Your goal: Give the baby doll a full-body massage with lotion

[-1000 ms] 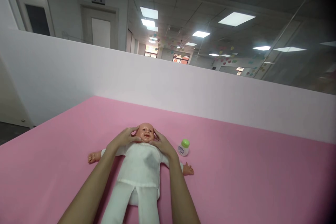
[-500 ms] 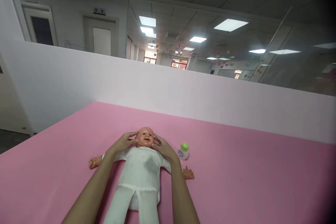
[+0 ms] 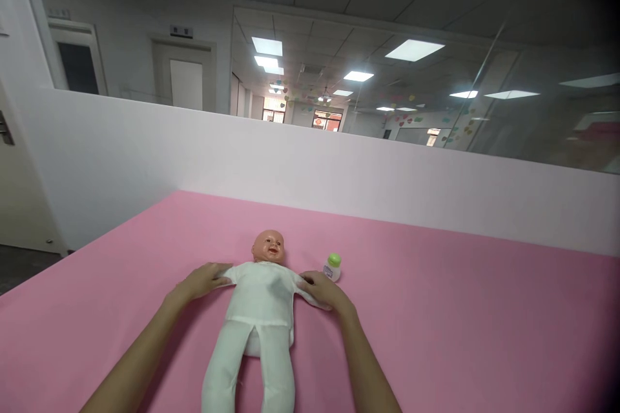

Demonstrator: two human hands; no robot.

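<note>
One white-clad doll (image 3: 262,300), face-up between left hand (image 3: 204,280) and right hand (image 3: 321,288). Each on a sleeve (image 3: 238,273); gripping or just resting, can't tell. Green-capped jar (image 3: 334,264) just beyond right hand. Pink worktop (image 3: 460,322) below both hands.

The bottom edge crops the baby doll (image 3: 261,293) at the legs, the left hand (image 3: 203,281) and right hand (image 3: 323,289) hide its hands, and the jar label (image 3: 328,271) is too small to read.

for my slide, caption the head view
Left hand and right hand on the sleeves of a doll lying face-up.
</note>
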